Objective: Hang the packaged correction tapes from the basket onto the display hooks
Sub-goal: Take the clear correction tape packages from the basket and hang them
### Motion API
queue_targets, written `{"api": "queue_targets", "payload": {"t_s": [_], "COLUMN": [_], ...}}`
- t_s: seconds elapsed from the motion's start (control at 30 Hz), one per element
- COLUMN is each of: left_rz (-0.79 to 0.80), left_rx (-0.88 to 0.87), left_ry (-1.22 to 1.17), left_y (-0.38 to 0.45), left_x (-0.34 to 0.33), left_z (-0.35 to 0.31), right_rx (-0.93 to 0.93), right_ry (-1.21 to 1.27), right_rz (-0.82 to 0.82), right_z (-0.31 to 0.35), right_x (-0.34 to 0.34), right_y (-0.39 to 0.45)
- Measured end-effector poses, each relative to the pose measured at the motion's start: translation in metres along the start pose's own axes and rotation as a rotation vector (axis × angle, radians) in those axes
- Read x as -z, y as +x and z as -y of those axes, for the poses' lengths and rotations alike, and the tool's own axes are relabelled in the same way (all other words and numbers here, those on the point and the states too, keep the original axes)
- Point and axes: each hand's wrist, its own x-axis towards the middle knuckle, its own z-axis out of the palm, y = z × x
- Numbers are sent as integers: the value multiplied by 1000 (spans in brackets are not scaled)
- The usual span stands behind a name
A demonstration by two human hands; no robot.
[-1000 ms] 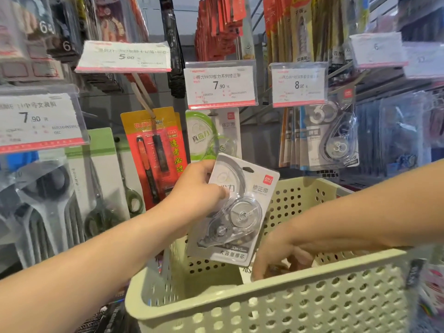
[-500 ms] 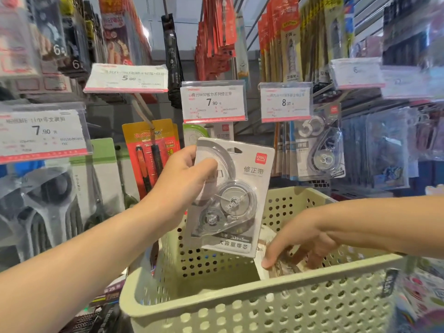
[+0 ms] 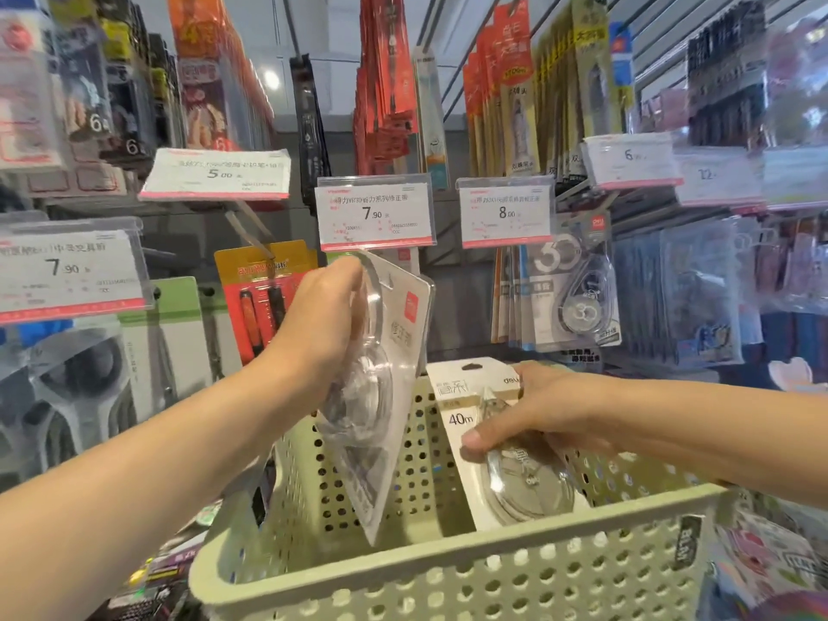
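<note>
My left hand [image 3: 325,324] grasps a tape pack [image 3: 385,396] by its top edge, tilted, raised just under the 7.90 tag [image 3: 374,212], its lower corner over the basket [image 3: 448,571]; my right hand [image 3: 537,407] pinches a second pack [image 3: 470,410], marked 40m, standing upright inside the basket; hung packs [image 3: 578,289] sit under the 8.00 tag [image 3: 506,212].
</note>
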Motion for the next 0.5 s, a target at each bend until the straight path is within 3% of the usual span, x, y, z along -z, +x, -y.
{"api": "queue_targets", "payload": {"t_s": [0.13,0.5], "left_rz": [132,412], "left_rx": [73,289], "left_ry": [-19,-29], "left_y": [1,11], "left_x": [-8,-12], "left_z": [-5,-35], "right_rx": [128,220], "right_ry": [188,280], "right_rz": [42,75], "right_z": [6,8], "right_x": [4,28], "right_y": [-4,-24]}}
